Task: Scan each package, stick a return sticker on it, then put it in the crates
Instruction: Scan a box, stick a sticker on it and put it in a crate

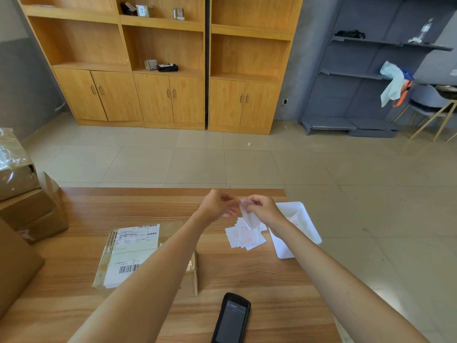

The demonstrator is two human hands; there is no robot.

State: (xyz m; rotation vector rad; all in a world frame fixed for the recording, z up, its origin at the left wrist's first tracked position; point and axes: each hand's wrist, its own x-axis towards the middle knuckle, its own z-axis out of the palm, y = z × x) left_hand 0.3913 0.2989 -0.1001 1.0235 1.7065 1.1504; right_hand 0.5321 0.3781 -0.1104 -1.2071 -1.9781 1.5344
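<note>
Left hand (217, 203) and right hand (263, 209) both pinch small white return sticker (248, 214); peel backing slowly, keep adhesive off fingers, then press flat on brown cardboard package (148, 253).

A wooden table (247, 273) carries everything; a flat cardboard package (128, 253) with shipping labels lies below and left of the fingers; a loose pile of white stickers (244, 237) sits just beneath them; a white tray (304, 226) lies right; a black handheld scanner (231, 319) lies at the near edge.
</note>
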